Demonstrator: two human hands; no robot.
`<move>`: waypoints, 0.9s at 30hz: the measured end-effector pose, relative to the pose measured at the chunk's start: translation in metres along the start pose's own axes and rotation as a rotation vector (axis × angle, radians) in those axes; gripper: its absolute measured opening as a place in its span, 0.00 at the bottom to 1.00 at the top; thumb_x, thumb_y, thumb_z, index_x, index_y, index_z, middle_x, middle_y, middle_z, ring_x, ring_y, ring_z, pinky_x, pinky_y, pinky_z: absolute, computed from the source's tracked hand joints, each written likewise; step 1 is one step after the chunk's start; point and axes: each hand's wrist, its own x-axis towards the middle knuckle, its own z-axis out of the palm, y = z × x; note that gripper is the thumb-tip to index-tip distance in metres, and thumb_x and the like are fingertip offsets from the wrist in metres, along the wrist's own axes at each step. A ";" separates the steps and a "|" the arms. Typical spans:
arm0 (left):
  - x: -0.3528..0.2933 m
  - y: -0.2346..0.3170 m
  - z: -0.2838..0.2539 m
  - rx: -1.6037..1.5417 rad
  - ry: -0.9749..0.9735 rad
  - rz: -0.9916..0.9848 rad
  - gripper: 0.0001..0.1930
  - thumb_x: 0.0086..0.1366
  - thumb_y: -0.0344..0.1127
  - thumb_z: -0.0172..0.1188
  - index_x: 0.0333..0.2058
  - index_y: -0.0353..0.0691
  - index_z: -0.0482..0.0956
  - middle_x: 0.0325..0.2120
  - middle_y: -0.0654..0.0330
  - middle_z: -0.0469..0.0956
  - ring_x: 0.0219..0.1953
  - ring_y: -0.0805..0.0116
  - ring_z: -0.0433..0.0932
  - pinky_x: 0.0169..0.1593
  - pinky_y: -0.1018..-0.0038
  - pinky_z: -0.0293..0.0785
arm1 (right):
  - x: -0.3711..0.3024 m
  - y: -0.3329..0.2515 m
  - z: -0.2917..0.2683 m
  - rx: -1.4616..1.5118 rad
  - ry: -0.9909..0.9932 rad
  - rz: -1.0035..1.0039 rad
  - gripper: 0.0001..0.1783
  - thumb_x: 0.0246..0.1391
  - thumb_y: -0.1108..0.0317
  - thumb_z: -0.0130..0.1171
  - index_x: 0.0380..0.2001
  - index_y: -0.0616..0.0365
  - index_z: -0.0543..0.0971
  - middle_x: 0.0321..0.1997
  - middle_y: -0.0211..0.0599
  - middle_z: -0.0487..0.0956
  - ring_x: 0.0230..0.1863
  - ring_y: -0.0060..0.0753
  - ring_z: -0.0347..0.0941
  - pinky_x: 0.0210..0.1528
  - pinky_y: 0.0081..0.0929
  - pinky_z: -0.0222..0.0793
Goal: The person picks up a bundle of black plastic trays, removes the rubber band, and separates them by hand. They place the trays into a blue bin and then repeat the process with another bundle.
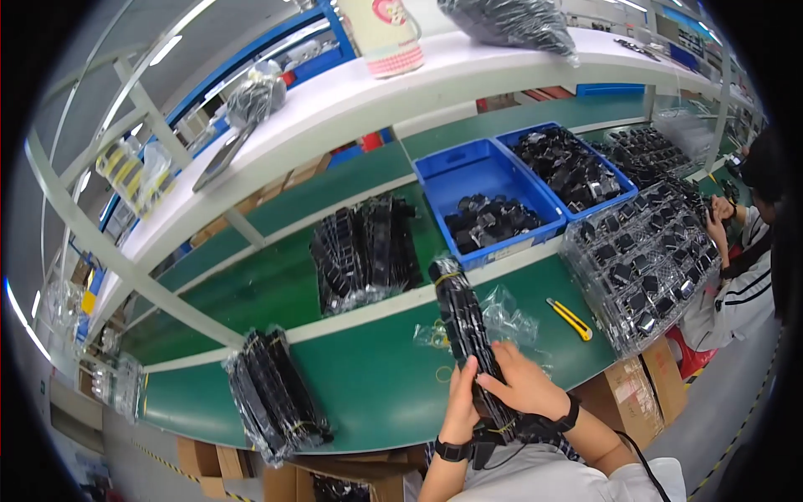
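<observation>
Both my hands hold a long bundle of black strip-like parts [462,314], tied with a yellowish rubber band near each end. My left hand [460,406] is closed along its left side. My right hand [527,383] wraps the right side, its thumb lying across the bundle. The bundle's far end rests over the green bench [368,360]; whether it touches there I cannot tell. Beside it lie loose rubber bands [435,336] and a crumpled transparent plastic bag [512,316]. Farther right is a yellow utility knife [570,320].
More wrapped black bundles lie at the bench's left front [274,393] and farther back [365,251]. Two blue bins [435,167] hold small black parts. Stacked transparent trays [640,259] stand at right, near another person [744,276]. A white shelf [326,105] spans above; cardboard boxes [640,389] sit below.
</observation>
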 end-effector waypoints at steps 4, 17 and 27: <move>-0.003 0.031 -0.005 -0.075 -0.013 0.001 0.28 0.71 0.56 0.42 0.51 0.35 0.72 0.40 0.56 0.79 0.39 0.65 0.80 0.41 0.69 0.79 | 0.003 -0.013 -0.012 0.021 0.186 -0.136 0.23 0.57 0.60 0.57 0.55 0.56 0.71 0.47 0.46 0.70 0.43 0.51 0.71 0.45 0.38 0.70; 0.007 0.074 -0.023 -0.066 0.248 0.243 0.26 0.70 0.56 0.46 0.47 0.35 0.71 0.37 0.54 0.79 0.33 0.64 0.81 0.34 0.70 0.81 | -0.012 -0.002 0.023 0.235 -0.066 -0.434 0.18 0.52 0.72 0.62 0.48 0.52 0.79 0.51 0.33 0.75 0.43 0.38 0.77 0.41 0.29 0.77; -0.001 0.077 -0.024 0.186 0.274 0.296 0.20 0.69 0.45 0.53 0.49 0.35 0.65 0.35 0.50 0.79 0.29 0.62 0.82 0.30 0.67 0.81 | 0.025 -0.001 0.018 0.214 -0.564 -0.354 0.06 0.54 0.67 0.60 0.35 0.49 0.76 0.39 0.30 0.73 0.41 0.38 0.73 0.38 0.33 0.72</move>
